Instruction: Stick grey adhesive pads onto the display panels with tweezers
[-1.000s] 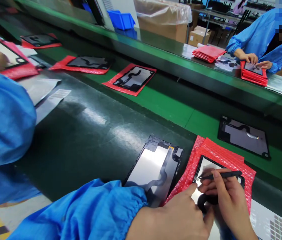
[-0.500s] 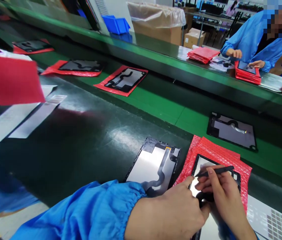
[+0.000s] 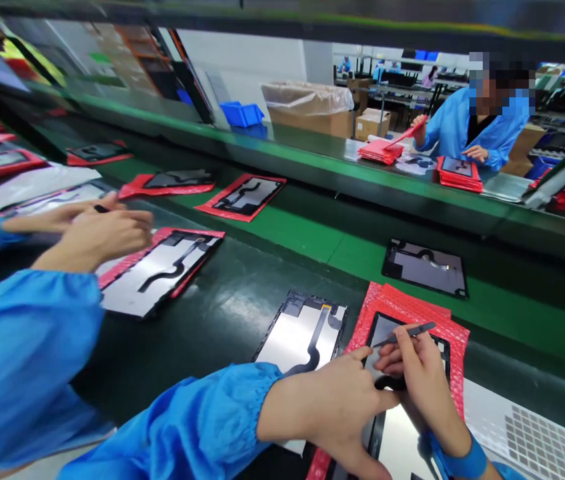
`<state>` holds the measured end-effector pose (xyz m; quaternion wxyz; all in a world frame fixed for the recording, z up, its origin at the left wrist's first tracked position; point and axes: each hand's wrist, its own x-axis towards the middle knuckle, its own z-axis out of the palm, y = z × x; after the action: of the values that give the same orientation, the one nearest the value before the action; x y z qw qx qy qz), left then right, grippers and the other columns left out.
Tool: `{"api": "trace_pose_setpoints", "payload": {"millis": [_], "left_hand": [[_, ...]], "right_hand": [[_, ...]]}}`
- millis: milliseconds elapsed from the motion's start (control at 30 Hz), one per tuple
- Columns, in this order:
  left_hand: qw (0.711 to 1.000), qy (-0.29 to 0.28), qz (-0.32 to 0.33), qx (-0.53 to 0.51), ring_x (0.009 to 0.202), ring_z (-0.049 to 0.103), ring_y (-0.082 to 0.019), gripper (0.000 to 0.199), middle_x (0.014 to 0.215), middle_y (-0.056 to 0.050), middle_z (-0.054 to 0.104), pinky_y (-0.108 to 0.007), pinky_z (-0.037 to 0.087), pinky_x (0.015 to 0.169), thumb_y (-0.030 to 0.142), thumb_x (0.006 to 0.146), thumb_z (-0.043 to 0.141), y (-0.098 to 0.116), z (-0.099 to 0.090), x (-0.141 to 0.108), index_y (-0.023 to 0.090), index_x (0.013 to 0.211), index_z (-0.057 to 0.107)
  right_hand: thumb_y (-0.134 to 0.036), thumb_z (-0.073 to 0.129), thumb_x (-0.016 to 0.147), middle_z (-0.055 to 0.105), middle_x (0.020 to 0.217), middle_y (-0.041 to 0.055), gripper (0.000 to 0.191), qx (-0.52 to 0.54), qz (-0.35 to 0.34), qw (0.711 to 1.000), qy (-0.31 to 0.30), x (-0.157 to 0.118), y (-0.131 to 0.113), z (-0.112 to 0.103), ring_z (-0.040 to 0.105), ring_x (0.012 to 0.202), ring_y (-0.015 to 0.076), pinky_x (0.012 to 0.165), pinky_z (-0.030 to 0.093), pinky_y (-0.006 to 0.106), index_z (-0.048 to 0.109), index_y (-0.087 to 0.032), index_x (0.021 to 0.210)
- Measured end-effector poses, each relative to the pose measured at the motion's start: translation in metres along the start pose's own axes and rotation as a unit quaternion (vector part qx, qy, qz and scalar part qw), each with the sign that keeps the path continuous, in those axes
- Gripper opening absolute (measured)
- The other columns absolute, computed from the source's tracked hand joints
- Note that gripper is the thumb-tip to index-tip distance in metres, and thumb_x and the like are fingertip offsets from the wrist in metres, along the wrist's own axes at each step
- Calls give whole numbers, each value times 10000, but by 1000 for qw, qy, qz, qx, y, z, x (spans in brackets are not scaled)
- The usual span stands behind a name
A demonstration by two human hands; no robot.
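My right hand point(image 3: 419, 377) pinches a pair of dark tweezers point(image 3: 407, 333), their tip pointing left over a flat display panel point(image 3: 407, 433). The panel has a black border, a silvery back and a black ribbon strip, and lies on red bubble-wrap bags point(image 3: 455, 347). My left hand point(image 3: 342, 407) rests open across the panel's left side, fingers apart, with one fingertip near the tweezers' tip. My hands hide much of the panel. Left of it, a second silvery panel point(image 3: 292, 333) with a curved dark ribbon lies on the dark bench, partly behind my left forearm.
A white sheet with small grey squares point(image 3: 537, 433) lies at right. On the green belt point(image 3: 312, 233) lie several panels, one bare panel point(image 3: 427, 267) nearest me. At left, a co-worker's hands point(image 3: 102, 230) are over another panel point(image 3: 157, 273). A person point(image 3: 477, 133) works across the line.
My view has tilted up. The fingers of my left hand have spread apart; my right hand keeps the tweezers. A red bag at left has come down, and a panel now lies there.
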<state>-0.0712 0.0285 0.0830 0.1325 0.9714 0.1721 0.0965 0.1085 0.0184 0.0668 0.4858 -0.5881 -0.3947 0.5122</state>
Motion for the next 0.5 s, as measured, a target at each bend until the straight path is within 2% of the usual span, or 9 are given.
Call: {"api": "trace_pose_setpoints", "payload": {"millis": [100, 167, 233, 300, 433, 500], "left_hand": [[996, 12, -28, -81, 630, 690, -271, 652, 662, -39, 709, -462, 504, 992, 770, 827, 701, -4, -6, -3, 196, 1134, 743], [985, 12, -114, -130, 679, 689, -249, 453, 671, -24, 690, -425, 482, 970, 654, 922, 659, -8, -11, -9, 216, 1006, 739], [963, 17, -227, -143, 689, 666, -236, 380, 680, -33, 664, -362, 462, 812, 539, 1013, 569, -13, -15, -18, 211, 873, 700], [943, 19, -297, -149, 635, 613, -215, 395, 666, -32, 628, -320, 379, 664, 470, 1055, 504, -16, -16, -28, 202, 804, 650], [924, 13, -319, -213, 623, 536, -180, 264, 701, 6, 594, -300, 305, 606, 398, 1045, 521, -16, -11, -39, 203, 895, 617], [914, 19, -315, -257, 607, 474, -162, 225, 674, 32, 533, -297, 295, 601, 345, 1035, 509, -13, -10, -39, 210, 865, 569]], "right_hand": [[-659, 775, 896, 786, 727, 52, 514, 61, -30, 997, 20, -3, -6, -9, 775, 579, 198, 525, 621, 259, 607, -182, 986], [-635, 796, 891, 802, 736, 75, 500, 80, -53, 994, 46, -8, -11, -26, 781, 584, 211, 540, 635, 273, 620, -180, 998], [-617, 818, 880, 810, 737, 93, 490, 79, -75, 991, 78, -16, -14, -50, 784, 576, 236, 539, 649, 306, 629, -183, 1006], [-598, 843, 864, 810, 724, 95, 487, 70, -98, 986, 115, -25, -12, -79, 780, 559, 254, 540, 663, 339, 635, -188, 1025], [-549, 836, 887, 810, 716, 91, 439, 59, -94, 976, 185, -43, 14, -135, 777, 560, 253, 554, 669, 338, 659, -188, 1064], [-512, 859, 871, 813, 725, 86, 419, 66, -73, 976, 197, -48, 34, -158, 784, 579, 258, 568, 674, 341, 667, -193, 1064]]}}
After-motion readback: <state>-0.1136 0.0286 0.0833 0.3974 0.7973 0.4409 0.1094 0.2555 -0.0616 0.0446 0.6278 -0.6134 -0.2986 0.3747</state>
